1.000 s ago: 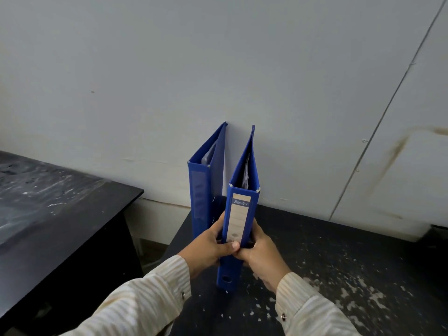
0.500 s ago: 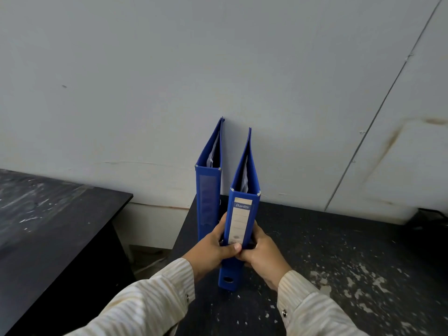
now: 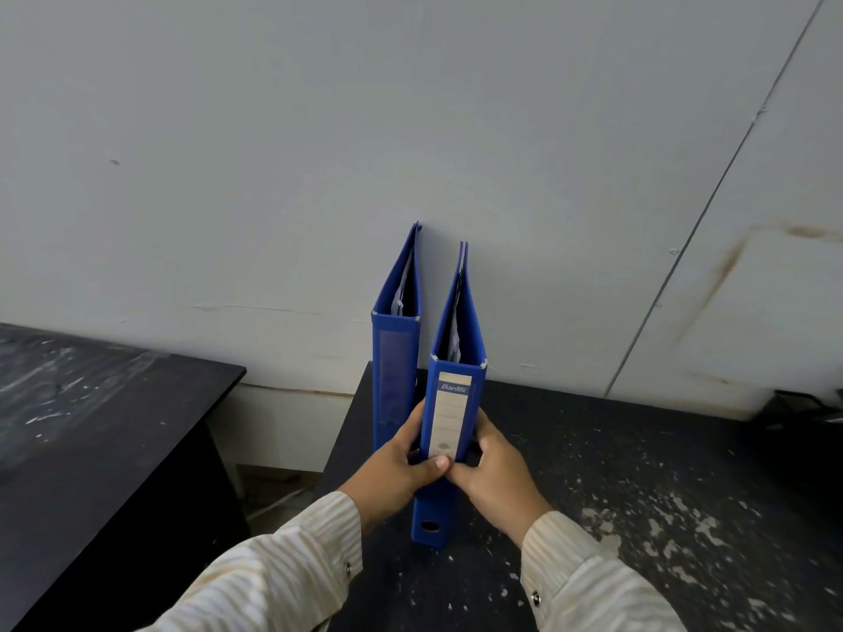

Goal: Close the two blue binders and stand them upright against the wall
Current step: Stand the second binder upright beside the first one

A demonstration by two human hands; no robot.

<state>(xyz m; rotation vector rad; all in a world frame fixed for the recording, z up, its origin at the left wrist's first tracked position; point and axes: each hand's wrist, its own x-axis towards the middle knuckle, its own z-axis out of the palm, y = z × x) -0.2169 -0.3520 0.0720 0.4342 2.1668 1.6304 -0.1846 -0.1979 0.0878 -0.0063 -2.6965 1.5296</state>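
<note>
The near binder (image 3: 451, 421) stands upright on the black table (image 3: 638, 494) by its left edge, left hand (image 3: 401, 472) and right hand (image 3: 495, 476) both clamped around its spine, as half a second ago. The far binder (image 3: 396, 371) stands just beside it, both top edges touching the wall (image 3: 410, 130); the view has shifted slightly.

both hands (image 3: 401, 467) clasping upright blue binder (image 3: 451, 417), wall (image 3: 319, 152)

pale stained wall (image 3: 319, 130) behind two black tables (image 3: 638, 472), paint chipped.
</note>
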